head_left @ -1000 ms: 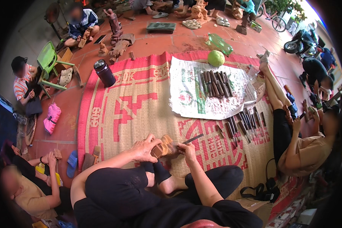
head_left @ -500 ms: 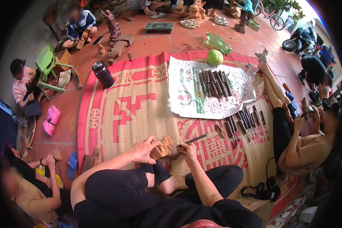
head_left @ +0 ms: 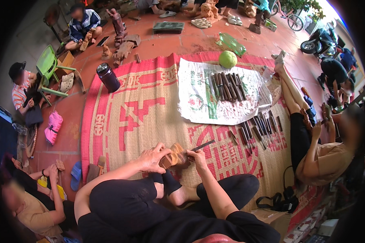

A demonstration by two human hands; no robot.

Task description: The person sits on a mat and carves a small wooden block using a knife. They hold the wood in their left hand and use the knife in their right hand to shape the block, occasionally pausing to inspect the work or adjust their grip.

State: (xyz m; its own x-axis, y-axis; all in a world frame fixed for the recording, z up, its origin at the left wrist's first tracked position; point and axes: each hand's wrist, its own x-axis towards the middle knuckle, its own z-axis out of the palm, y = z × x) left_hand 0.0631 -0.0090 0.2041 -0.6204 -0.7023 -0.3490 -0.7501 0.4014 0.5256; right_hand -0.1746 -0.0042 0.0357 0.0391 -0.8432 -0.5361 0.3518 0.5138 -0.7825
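Pale orange-brown wood, carved into a small piece (head_left: 175, 154), is held above the near part of a red and straw-coloured woven mat (head_left: 146, 121), in front of a seated person dressed in black. The left hand (head_left: 153, 158) has its grip wrapped around the piece's darker, squared end. The right hand's (head_left: 197, 158) grip pinches a slim dark tool (head_left: 207, 144) beside the paler end; blur hides whether the tool touches the wood. The work looks partway along: the paler end seems already cut into rounded lumps, while the squared end appears largely unshaped. Finer detail is too small to judge, so how much cutting is left cannot be told. Near the mat's left edge lies a brush (head_left: 101, 163). Farther off, toward the mat's right edge, loose dark-handled tools (head_left: 256, 132) lie in a rough row. Beyond them, a printed white sheet (head_left: 194, 114) carries more tools (head_left: 230, 86), set close together, with a green ball (head_left: 228, 59) at its far edge. A dark tumbler (head_left: 108, 77) stands near the mat's far left corner.
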